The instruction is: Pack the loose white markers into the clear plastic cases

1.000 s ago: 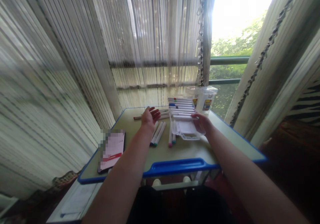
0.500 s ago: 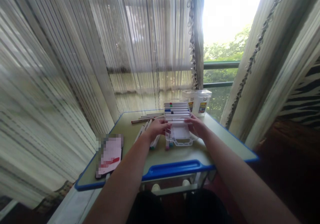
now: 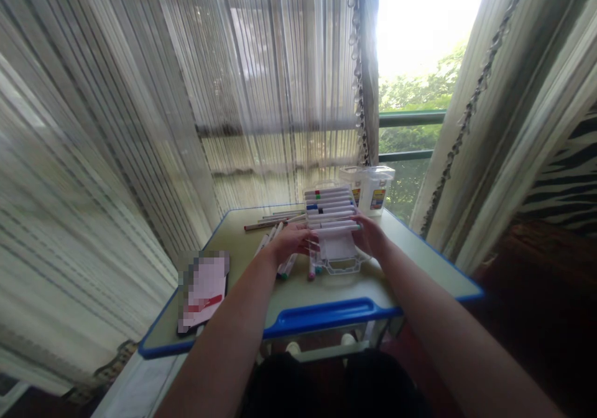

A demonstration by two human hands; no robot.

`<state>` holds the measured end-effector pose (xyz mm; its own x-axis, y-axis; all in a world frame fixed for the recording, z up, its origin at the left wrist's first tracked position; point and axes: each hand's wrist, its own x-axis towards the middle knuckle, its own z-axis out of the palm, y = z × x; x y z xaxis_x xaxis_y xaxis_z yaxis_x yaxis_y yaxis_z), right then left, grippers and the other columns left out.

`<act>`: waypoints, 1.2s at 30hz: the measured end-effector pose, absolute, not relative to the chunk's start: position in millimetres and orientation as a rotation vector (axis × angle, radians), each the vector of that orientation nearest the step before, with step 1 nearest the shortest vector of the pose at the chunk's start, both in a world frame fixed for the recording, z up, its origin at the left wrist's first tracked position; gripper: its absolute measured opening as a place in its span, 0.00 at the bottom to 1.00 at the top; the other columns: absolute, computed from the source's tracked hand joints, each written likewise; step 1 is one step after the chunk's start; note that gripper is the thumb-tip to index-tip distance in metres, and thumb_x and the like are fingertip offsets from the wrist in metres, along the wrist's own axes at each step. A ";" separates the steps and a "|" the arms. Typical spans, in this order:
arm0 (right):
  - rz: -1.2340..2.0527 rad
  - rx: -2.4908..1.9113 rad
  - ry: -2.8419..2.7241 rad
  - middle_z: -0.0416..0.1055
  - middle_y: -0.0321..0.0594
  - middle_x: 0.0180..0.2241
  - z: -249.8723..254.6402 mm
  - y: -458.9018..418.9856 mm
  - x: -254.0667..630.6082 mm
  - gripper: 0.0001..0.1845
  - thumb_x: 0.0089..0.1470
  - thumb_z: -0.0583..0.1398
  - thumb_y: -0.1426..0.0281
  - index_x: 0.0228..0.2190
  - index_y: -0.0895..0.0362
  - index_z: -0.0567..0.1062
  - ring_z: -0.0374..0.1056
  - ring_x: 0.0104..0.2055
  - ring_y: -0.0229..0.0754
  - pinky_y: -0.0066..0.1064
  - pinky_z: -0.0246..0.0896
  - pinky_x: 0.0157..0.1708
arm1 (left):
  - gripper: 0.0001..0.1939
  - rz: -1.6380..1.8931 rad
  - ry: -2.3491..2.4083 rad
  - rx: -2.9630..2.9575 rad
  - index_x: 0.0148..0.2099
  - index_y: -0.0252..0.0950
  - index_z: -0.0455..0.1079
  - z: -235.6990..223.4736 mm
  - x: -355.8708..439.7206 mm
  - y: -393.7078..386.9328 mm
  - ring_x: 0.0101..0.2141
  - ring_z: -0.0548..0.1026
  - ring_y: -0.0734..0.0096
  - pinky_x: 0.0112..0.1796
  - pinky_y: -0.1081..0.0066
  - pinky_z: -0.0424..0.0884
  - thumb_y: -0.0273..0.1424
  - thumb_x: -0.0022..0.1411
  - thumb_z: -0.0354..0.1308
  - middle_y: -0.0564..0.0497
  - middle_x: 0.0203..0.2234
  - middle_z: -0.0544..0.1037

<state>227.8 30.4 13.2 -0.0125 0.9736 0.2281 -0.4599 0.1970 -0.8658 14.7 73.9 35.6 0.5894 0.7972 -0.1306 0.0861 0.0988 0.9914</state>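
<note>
A clear plastic marker case [image 3: 342, 267] with a handle at its near end is held above the table, slightly tilted. Several white markers [image 3: 332, 209] lie crosswise in its far part, some with red, green, blue or black ends; the nearest shows a teal end on the right. My left hand [image 3: 295, 242] is closed along the case's left side, its fingertips partly behind the clear plastic. On the opposite side my right hand [image 3: 369, 234] grips the case near the teal end, fingers partly hidden. Loose markers [image 3: 288, 265] lie on the table beneath and beside my left hand.
Two clear plastic containers [image 3: 377, 194] with labels stand at the back right of the blue-edged table [image 3: 420, 262]. More loose pens [image 3: 261, 224] lie behind my left hand. A blurred-out phone-like object [image 3: 205, 290] rests at the left. Curtains [image 3: 280, 82] hang behind.
The case has tilted slightly, its right side lower. The nearest marker's teal end now shows beside my right hand. My left fingers have shifted a little along the case's edge.
</note>
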 end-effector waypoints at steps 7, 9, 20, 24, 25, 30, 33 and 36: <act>1.286 -0.678 -0.868 0.76 0.36 0.31 14.4 35.3 230.1 0.16 0.48 0.59 0.63 0.40 0.53 0.71 0.73 0.34 0.44 0.31 0.68 0.26 | 0.08 0.653 0.820 1.407 0.30 0.32 0.69 41.6 17.2 67.2 0.25 0.78 0.67 0.28 0.69 0.72 0.30 0.49 0.64 0.46 0.26 0.77; 1.264 -0.690 -0.810 0.76 0.37 0.30 12.4 37.4 230.2 0.15 0.49 0.59 0.62 0.40 0.53 0.72 0.74 0.34 0.44 0.31 0.68 0.26 | 0.10 0.654 0.811 1.418 0.30 0.32 0.69 41.0 18.1 66.1 0.25 0.78 0.66 0.27 0.69 0.72 0.33 0.49 0.65 0.46 0.26 0.77; 1.250 -0.684 -0.860 0.77 0.35 0.32 7.7 39.2 229.9 0.17 0.49 0.59 0.63 0.42 0.51 0.72 0.73 0.33 0.43 0.29 0.66 0.22 | 0.18 0.667 0.840 1.468 0.31 0.30 0.72 37.5 19.5 66.1 0.24 0.76 0.70 0.26 0.72 0.70 0.41 0.47 0.67 0.46 0.23 0.77; 1.254 -0.668 -0.864 0.77 0.35 0.31 8.5 38.7 230.2 0.16 0.48 0.59 0.63 0.42 0.50 0.71 0.73 0.34 0.44 0.30 0.67 0.24 | 0.19 0.640 0.811 1.468 0.31 0.30 0.72 38.2 16.9 67.3 0.25 0.77 0.68 0.28 0.71 0.71 0.42 0.46 0.68 0.45 0.24 0.77; 1.253 -0.662 -0.869 0.77 0.36 0.31 9.2 38.0 230.3 0.17 0.48 0.59 0.63 0.42 0.50 0.71 0.73 0.34 0.44 0.30 0.67 0.24 | 0.19 0.632 0.805 1.467 0.31 0.30 0.72 37.9 16.7 67.8 0.26 0.77 0.68 0.28 0.70 0.71 0.41 0.46 0.68 0.44 0.25 0.78; 1.240 -0.648 -0.931 0.76 0.35 0.30 16.7 30.7 229.7 0.20 0.45 0.58 0.65 0.43 0.50 0.70 0.72 0.33 0.43 0.30 0.66 0.24 | 0.18 0.635 0.780 1.460 0.32 0.30 0.72 36.2 16.9 70.1 0.26 0.77 0.69 0.29 0.71 0.71 0.41 0.47 0.68 0.44 0.26 0.78; 1.262 -0.622 -0.988 0.75 0.34 0.29 20.7 25.6 228.0 0.23 0.41 0.58 0.68 0.43 0.49 0.70 0.72 0.31 0.42 0.28 0.63 0.22 | 0.17 0.638 0.785 1.449 0.31 0.30 0.72 35.5 16.4 71.0 0.26 0.77 0.68 0.28 0.71 0.72 0.40 0.47 0.67 0.44 0.25 0.78; 1.279 -0.618 -0.994 0.74 0.35 0.28 21.3 23.9 226.6 0.22 0.41 0.57 0.66 0.42 0.50 0.70 0.71 0.29 0.42 0.28 0.61 0.19 | 0.16 0.645 0.792 1.425 0.30 0.30 0.71 34.6 15.5 72.3 0.25 0.77 0.67 0.28 0.70 0.72 0.39 0.48 0.67 0.45 0.25 0.78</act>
